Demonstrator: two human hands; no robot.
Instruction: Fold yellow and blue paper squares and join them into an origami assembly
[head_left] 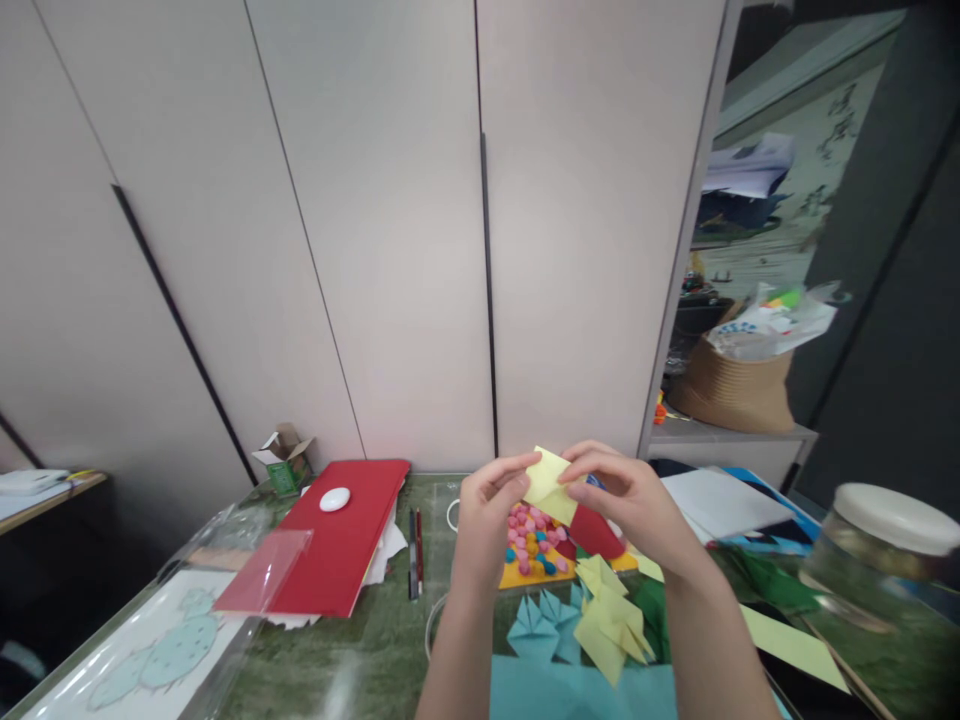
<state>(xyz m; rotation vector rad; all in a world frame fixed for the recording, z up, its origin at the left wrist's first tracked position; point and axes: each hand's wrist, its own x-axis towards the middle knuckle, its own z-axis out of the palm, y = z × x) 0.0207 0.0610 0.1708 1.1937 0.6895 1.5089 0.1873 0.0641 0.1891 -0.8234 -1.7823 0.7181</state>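
A small yellow paper [550, 483] is held up above the counter [375, 630] between both hands. The left hand [486, 512] is closed on the paper's left edge, thumb and fingertips pinching it. The right hand [630, 498] is closed on its right edge, with the fingers curled over the top and the thumb underneath.

Directly below the paper lies an orange sheet [525, 575] covered with small pink, blue and yellow paper pieces [534, 540]. A red folded shape [596, 533] lies just right of those pieces, partly hidden by the right hand. Nearer the camera from the paper, folded yellow shapes [609, 625] rest on blue folded shapes [541, 625] and a blue sheet [570, 690].

To the left of the paper, two pens [415, 553] lie side by side, and beyond them a red folder [337, 540] carries a white oval object [334, 499]. A small open box [285, 462] stands behind the folder. A cactus drawing [161, 645] lies at the far left of the paper. Far right of the paper, a lidded jar [881, 555] stands at the counter's edge.
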